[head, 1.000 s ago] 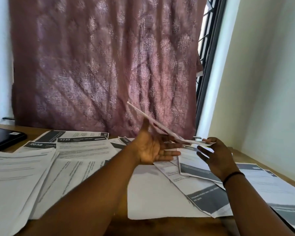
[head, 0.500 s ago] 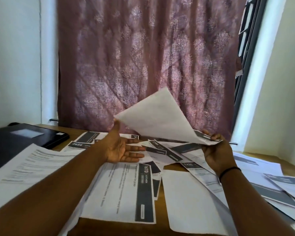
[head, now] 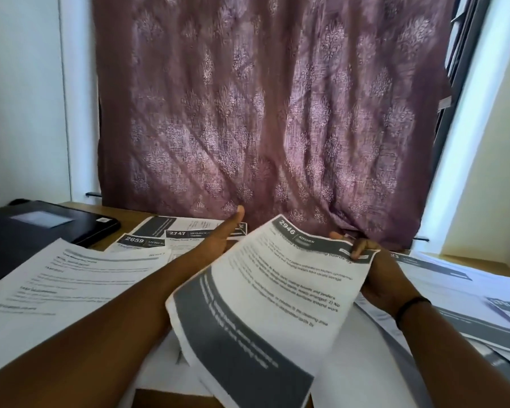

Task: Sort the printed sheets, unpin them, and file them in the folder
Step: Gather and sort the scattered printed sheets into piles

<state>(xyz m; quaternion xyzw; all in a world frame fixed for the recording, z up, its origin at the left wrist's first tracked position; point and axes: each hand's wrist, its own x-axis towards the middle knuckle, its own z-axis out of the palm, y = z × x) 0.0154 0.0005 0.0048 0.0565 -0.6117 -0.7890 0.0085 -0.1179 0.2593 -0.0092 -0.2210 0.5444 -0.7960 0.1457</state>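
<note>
Right hand point(head: 377, 278) pinches top corner of sheet 2946 point(head: 277, 290), raised over counter point(head: 124, 219). Left hand point(head: 227, 231) spread, mostly hidden behind. Support the sheet's underside, read the header, then place on matching pile.

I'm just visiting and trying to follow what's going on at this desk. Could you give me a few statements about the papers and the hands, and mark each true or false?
1. The right hand pinches the sheet numbered 2946 at its top corner. True.
2. The sheet numbered 2946 lies flat on the desk. False: it is held up off the desk, curling.
3. The black folder sits at the far left of the desk. True.
4. The left hand grips a stapler. False: its thumb points up and no tool shows in it.
5. The curtain is green. False: it is patterned mauve.
</note>
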